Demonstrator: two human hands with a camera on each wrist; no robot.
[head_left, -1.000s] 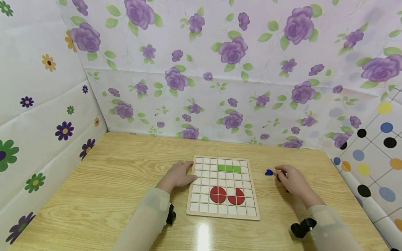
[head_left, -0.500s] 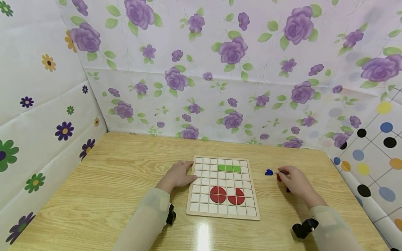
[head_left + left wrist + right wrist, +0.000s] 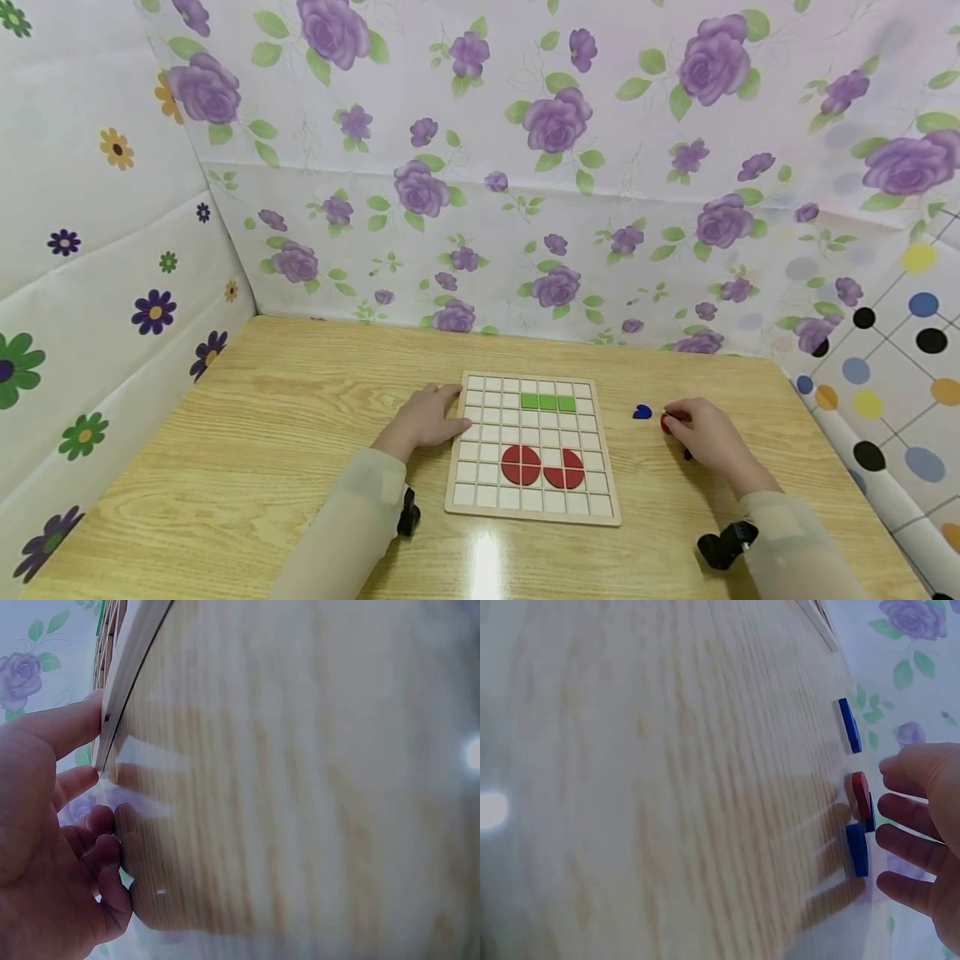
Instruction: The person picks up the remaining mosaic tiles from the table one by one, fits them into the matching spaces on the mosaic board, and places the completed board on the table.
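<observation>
Pick-up seems our step: our unclenched left hand (image 3: 424, 419) touches the board (image 3: 532, 518), our right hand (image 3: 705, 435), fingers loose, is beside the red piece (image 3: 861, 796) on the table (image 3: 360, 358), and the next move likely calls for a pinch.

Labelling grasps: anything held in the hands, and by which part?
Left hand touches the board at its left edge, no grip. Right hand is by the red piece; grip can't be told.

Floral cloth (image 3: 510, 208) bhd wdn tbl (image 3: 300, 400)
</observation>
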